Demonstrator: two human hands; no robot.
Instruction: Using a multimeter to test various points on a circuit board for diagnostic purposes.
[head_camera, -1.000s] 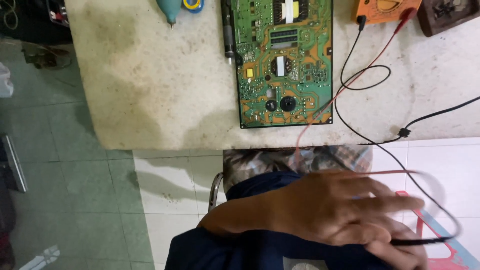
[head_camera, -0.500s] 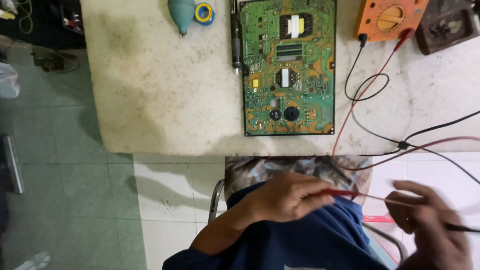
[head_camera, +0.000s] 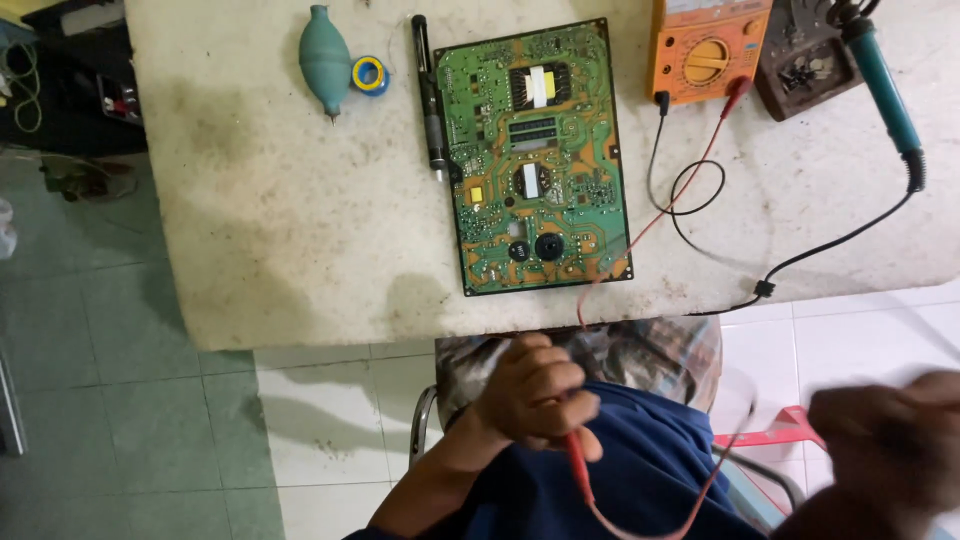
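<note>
**Red probe in hand below the bench**

Pale, stained stone makes up the bench before us, with green and white floor tiles beneath its near edge. Below that edge our left hand is curled shut around the red probe, whose handle sticks out downward from the fist over our blue clothing. Its red lead loops under the hand, rises past the bench edge and runs up to the orange multimeter. Our right hand sits low at the right, well apart from the left, and is too blurred for us to tell whether it grips anything.

Up on the bench, nearest the left hand, lies the green circuit board, flat, with its near edge close to the bench rim. A black pen-like tool lies just beside the board's left side. Further left are a teal blower bulb and a small yellow-and-blue roll touching it. A black lead curls in a loop right of the board, below the multimeter. At the far right a teal-handled soldering iron rests with its black cord trailing toward the bench edge.
</note>
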